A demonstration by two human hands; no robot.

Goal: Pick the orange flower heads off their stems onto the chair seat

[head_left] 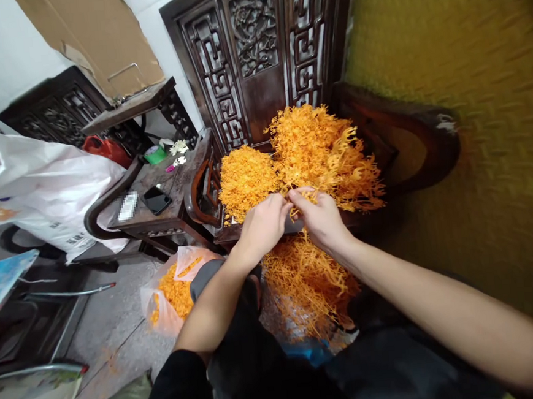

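Note:
My left hand point(268, 219) and my right hand point(317, 214) meet in front of the chair seat, fingers closed in pinches. Between them are orange plastic flower sprigs point(296, 213), partly covered by my fingers. Right behind, on the seat, a dense heap of small orange plastic pieces point(247, 179) lies to the left. A taller pile of orange plastic flower sprigs point(312, 143) stands to the right of it. Below my hands, a tangle of thin orange stems point(310, 279) lies between my legs, low near the floor.
A carved dark wood chair point(265, 101) stands ahead. On the floor at left sits a pinkish plastic bag point(151, 301) with orange pieces. A side table point(179, 180) bears a phone point(156, 199) and green tape point(154, 154). White sacks point(62, 185) fill the far left.

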